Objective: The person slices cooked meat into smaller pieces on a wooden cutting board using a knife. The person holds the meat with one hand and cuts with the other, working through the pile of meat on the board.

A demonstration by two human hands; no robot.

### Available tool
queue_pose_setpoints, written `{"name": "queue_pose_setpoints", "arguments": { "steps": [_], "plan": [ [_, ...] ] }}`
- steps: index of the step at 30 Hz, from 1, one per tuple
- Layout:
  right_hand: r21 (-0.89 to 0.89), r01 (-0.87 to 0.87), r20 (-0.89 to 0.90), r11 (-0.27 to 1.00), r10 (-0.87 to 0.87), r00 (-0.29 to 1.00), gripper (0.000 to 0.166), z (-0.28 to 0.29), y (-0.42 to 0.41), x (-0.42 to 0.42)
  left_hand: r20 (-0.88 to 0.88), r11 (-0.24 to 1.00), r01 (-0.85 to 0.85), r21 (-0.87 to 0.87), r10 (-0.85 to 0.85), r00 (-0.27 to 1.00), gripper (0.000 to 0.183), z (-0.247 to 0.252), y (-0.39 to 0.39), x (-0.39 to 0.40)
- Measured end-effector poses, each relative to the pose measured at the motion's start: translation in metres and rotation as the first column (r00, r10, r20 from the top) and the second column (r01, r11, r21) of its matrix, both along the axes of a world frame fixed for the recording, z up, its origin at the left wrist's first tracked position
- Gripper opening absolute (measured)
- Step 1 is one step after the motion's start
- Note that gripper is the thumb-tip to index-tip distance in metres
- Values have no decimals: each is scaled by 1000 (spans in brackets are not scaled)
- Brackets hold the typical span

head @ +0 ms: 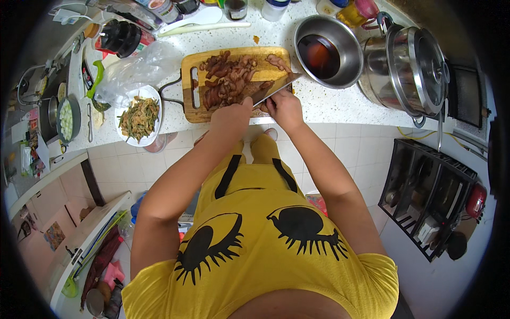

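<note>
My left hand (232, 118) is closed around the handle of a kitchen knife (275, 88), most of which it hides. The broad blade slants up and to the right over a wooden cutting board (186, 89). Curled close against the blade's near side, my right hand (286, 107) holds a piece of brown meat (262, 107) on the board's near edge; its fingertips are partly hidden. A heap of cut brown meat (227, 77) covers the board's left and middle. One paler strip of meat (277, 62) lies at the upper right, past the blade.
Right of the board stand a steel bowl (352, 65) of dark liquid and a lidded steel pot (376, 73). To the left are a plate (156, 97) of shredded food, a plastic bag (135, 71) and a dark bottle (123, 38). Spoons (201, 19) and jars (275, 10) line the back.
</note>
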State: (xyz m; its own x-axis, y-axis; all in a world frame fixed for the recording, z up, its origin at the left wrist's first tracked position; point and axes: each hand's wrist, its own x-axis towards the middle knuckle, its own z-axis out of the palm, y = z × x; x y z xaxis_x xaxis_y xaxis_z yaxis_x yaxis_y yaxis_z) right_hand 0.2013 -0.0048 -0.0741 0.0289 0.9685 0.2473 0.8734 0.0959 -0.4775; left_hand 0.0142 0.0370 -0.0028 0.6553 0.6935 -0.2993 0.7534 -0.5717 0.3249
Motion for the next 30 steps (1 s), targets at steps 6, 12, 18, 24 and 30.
{"name": "queue_pose_setpoints", "arguments": {
  "steps": [6, 12, 18, 24, 30],
  "plan": [
    [29, 19, -33, 999, -18, 999, 7, 1, 0, -2, -124, 996, -42, -84, 32, 992, 15, 19, -2, -23],
    [-25, 28, -11, 999, -28, 1000, 7, 3, -1, -4, -90, 992, -98, -74, 91, 992, 21, 6, 4, -4],
    [-8, 59, -43, 998, -59, 997, 6, 2, 0, -5, -47, 923, -357, -142, 354, 934, 22, 15, 9, -17],
    [-10, 56, -158, 998, -57, 986, 11, 3, 0, -3, 324, 863, -454, -220, 504, 801, 21, 10, 23, -41],
    [121, 17, -236, 993, 13, 972, 12, 19, -1, -2, 267, 757, -466, -457, 617, 740, 23, 7, 27, -59]
  ]
}}
